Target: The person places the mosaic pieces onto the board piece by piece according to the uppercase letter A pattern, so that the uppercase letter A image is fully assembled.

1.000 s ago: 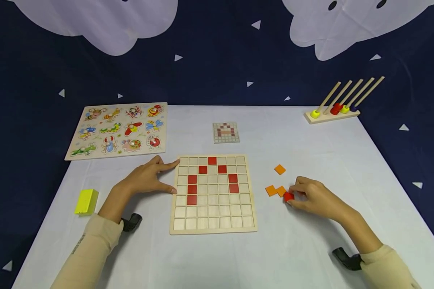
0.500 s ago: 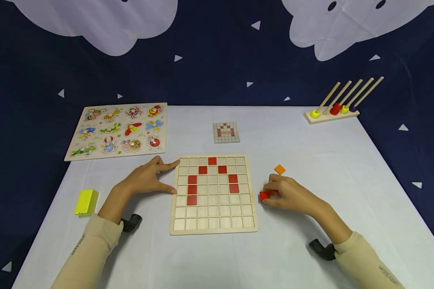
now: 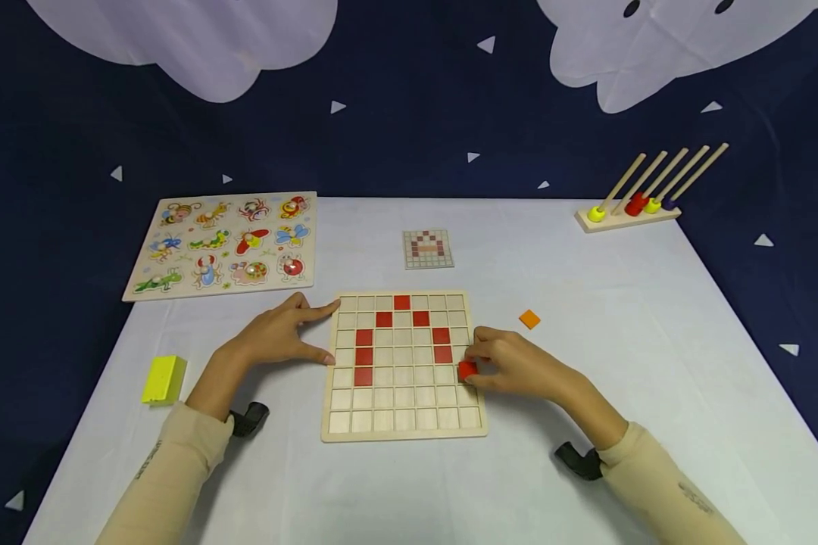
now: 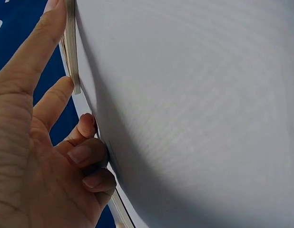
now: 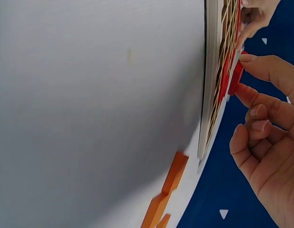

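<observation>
A wooden grid board lies on the table, with several red square tiles set in its cells. At its left edge, my left hand touches the frame with spread thumb and index fingertips; its other fingers are bent in the left wrist view. My right hand pinches a red square tile between thumb and fingertip. That tile is held above the board's right edge, and the right wrist view shows it raised off the cells. One orange tile lies right of the board; other orange tiles appear in the right wrist view.
A small pattern card lies behind the board. An insect peg puzzle is at the back left, and a yellow block at the left. Back right stands a bead stacker with upright rods. Dark blue cloth hangs behind.
My right hand has moved left with the red tile, from beside the orange tiles to over the board's right edge. My left hand stays at the board's left edge.
</observation>
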{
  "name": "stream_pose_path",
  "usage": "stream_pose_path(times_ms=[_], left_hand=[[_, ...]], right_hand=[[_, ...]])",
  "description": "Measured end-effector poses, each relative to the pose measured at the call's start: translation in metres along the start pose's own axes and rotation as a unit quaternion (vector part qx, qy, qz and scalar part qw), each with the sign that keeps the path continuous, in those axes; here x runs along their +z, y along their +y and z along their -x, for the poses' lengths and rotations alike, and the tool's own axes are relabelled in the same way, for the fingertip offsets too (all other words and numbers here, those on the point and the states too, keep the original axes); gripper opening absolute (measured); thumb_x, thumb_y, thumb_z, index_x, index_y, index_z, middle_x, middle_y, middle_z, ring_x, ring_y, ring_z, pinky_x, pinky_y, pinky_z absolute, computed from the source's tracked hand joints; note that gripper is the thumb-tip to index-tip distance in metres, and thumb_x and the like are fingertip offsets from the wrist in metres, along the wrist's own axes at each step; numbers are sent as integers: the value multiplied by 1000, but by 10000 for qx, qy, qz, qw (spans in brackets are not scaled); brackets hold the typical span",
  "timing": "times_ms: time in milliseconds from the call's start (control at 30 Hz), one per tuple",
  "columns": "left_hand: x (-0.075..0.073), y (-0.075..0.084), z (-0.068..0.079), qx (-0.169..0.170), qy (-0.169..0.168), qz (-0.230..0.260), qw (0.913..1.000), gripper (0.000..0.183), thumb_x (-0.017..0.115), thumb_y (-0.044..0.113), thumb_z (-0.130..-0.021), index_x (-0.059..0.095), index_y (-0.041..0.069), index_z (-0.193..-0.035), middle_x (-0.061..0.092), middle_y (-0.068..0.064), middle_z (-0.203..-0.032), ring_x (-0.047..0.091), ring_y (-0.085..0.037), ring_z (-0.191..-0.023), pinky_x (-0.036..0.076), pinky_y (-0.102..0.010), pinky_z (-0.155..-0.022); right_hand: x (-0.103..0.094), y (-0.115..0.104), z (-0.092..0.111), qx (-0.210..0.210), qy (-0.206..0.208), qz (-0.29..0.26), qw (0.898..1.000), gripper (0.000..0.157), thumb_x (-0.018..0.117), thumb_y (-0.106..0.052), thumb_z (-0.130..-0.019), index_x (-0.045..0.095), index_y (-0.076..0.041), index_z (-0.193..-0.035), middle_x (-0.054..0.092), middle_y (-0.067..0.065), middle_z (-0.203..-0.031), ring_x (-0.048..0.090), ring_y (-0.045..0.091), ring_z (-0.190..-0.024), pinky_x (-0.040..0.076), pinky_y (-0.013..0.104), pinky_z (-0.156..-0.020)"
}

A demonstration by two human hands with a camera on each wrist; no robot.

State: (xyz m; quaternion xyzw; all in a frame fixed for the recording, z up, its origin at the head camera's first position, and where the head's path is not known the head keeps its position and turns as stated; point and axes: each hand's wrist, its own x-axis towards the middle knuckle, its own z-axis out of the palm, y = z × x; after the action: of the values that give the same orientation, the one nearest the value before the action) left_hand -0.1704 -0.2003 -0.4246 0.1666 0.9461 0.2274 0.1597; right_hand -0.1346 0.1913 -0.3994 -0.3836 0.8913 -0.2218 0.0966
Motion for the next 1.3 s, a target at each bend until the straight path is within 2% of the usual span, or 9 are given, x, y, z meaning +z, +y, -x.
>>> stream_pose_path(times_ms=[167,367,500,767,1133,1300], left_hand=[[0,1,-1,-16,-8,-28,10000,102,86,61,-63,44,28,-149,46,-6,-98,40,-18,-72,36,-30,-62],[0,1,0,-7,-4,-22,10000,102,87,60,-63,44,28,-149,46,-6,-98,40,-18,-72,36,-30,-62],[0,1,0,13,-3,-2,10000,101,86,60,-64,43,28,-150,46,-6,-98,40,-18,-73,36,-31,-62],[-1,1,0,46,25,57,10000,101,87,58,-63,45,29,-149,44,-5,-95,38,-17,-70,35,-31,-61],[-2,4,1,30,23,93,9999,101,87,58,-63,44,28,-149,45,-5,-96,38,-17,-71,35,-31,-62],[-2,4,2,31,6,70,10000,101,87,58,-63,45,28,-149,45,-5,-96,37,-17,-70,35,-31,-61]], right_hand=[[5,-6,-7,-169,-50,73,9998,14,79,-20,-83,72,-10,-89,49,-4,-82,45,6,-72,43,20,-65],[11,-11,-15,-366,26,413,9985,15,79,-21,-83,71,-9,-86,46,-3,-79,39,4,-68,40,20,-64],[13,-13,-18,-312,-41,493,9983,17,80,-21,-83,73,-7,-91,45,-4,-80,40,4,-70,41,20,-65],[16,-17,-20,-354,-71,610,9975,22,79,-21,-84,74,-4,-97,55,-2,-88,49,7,-75,47,24,-71],[20,-19,-19,-237,84,488,9985,15,80,-18,-84,68,-9,-87,57,-2,-87,52,7,-73,47,24,-69],[21,-18,-16,-259,224,521,9981,15,80,-18,-84,71,-8,-90,57,-2,-86,52,7,-73,47,24,-69]])
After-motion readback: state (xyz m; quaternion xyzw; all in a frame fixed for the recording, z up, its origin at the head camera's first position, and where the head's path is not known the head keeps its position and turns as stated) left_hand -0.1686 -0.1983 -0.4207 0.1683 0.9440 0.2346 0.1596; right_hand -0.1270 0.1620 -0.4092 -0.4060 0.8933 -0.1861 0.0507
